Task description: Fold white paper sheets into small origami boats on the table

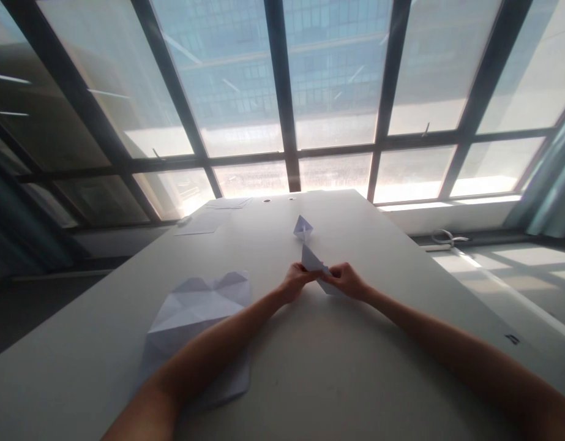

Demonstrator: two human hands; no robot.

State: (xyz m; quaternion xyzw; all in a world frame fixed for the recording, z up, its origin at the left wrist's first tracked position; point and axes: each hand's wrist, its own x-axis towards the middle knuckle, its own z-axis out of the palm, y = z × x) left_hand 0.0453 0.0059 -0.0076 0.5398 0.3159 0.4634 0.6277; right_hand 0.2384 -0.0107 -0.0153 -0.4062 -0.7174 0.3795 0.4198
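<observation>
Between my two hands is a folded piece of white paper (311,260), tilted, with one pointed corner up at the left and another down at the right. My left hand (297,280) pinches its left side. On the right side, my right hand (349,280) grips it, fingers and thumb pressed together near the middle. Just beyond my hands stands a small folded paper boat (303,228). A large creased sheet of paper (190,312) lies to the left, partly hidden under my left forearm.
All this is on a long white table (378,361). Flat paper sheets (204,222) lie at its far left. Tall framed windows (332,79) rise behind it. A white cable (442,236) sits by the wall on the right, near a curtain (546,190).
</observation>
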